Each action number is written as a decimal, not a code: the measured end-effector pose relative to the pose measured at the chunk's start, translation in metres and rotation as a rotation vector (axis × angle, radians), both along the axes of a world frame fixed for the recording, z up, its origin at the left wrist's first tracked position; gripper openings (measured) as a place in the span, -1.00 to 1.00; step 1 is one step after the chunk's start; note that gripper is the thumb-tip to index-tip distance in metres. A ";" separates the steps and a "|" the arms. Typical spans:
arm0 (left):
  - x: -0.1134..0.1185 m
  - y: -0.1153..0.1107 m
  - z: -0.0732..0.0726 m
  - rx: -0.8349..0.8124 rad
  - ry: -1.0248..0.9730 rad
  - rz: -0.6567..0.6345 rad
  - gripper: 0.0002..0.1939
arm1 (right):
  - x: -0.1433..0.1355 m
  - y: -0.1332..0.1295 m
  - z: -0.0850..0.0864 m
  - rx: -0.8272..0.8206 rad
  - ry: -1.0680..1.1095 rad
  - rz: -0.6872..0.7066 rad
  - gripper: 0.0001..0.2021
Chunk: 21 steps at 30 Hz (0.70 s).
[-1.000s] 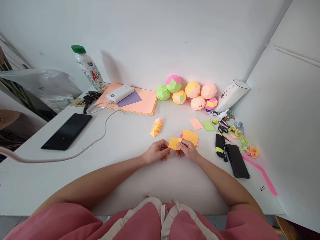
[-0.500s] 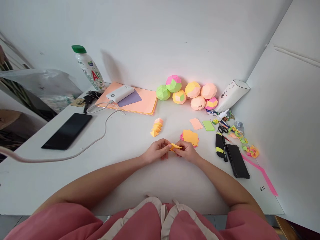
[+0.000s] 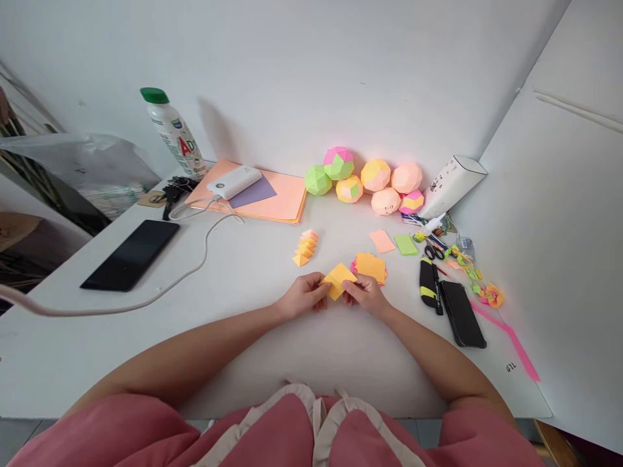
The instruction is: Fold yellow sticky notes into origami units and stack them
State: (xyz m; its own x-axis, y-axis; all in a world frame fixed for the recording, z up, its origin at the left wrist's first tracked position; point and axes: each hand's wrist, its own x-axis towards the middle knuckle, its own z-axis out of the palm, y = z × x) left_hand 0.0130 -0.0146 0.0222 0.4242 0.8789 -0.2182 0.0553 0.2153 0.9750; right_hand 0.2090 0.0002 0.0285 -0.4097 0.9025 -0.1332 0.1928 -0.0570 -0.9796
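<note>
A small yellow-orange square of paper [image 3: 339, 279] is held up between both hands, one corner pointing up, with a faint crease. My left hand [image 3: 308, 293] pinches its left corner, and my right hand [image 3: 366, 294] pinches the right corner with the thumb on top. Just behind my right hand lies a stack of orange and pink paper squares [image 3: 370, 267]. A short row of folded orange and peach paper pieces [image 3: 305, 247] stands behind my left hand. Farther back are a few peach sheets [image 3: 382, 240] and green sheets [image 3: 405, 244].
Several paper balls [image 3: 374, 175] line the wall. Scissors [image 3: 435, 251], a cutter [image 3: 428, 282], a black phone [image 3: 462, 313] and paper scraps are at the right. A tablet [image 3: 131, 255], a cable, a power bank [image 3: 234, 182] and a bottle [image 3: 178, 139] are at the left.
The paper between my hands, seen folded and nearly edge-on before, now shows as a flat, opened square facing up. My hands have stayed almost in place.
</note>
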 end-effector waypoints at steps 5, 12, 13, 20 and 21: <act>0.001 -0.001 0.005 -0.001 -0.037 0.065 -0.63 | -0.001 0.000 0.001 0.068 -0.052 0.067 -0.69; 0.002 0.000 0.004 0.035 -0.037 0.011 -0.60 | -0.001 0.000 0.000 0.121 -0.078 0.095 -0.64; 0.002 0.000 0.004 0.028 -0.041 0.024 -0.61 | -0.001 0.000 -0.001 0.139 -0.086 0.104 -0.63; 0.001 -0.001 0.004 -0.001 -0.095 0.087 -0.66 | -0.001 0.000 -0.003 0.255 -0.152 0.179 -0.62; 0.001 -0.001 0.005 0.001 -0.103 0.090 -0.66 | -0.001 0.000 -0.004 0.262 -0.160 0.184 -0.61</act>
State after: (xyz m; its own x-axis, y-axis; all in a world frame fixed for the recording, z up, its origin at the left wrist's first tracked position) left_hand 0.0141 -0.0153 0.0268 0.3633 0.9147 -0.1768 -0.0650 0.2142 0.9746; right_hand 0.2083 0.0004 0.0243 -0.5616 0.8272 0.0175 0.3285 0.2423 -0.9129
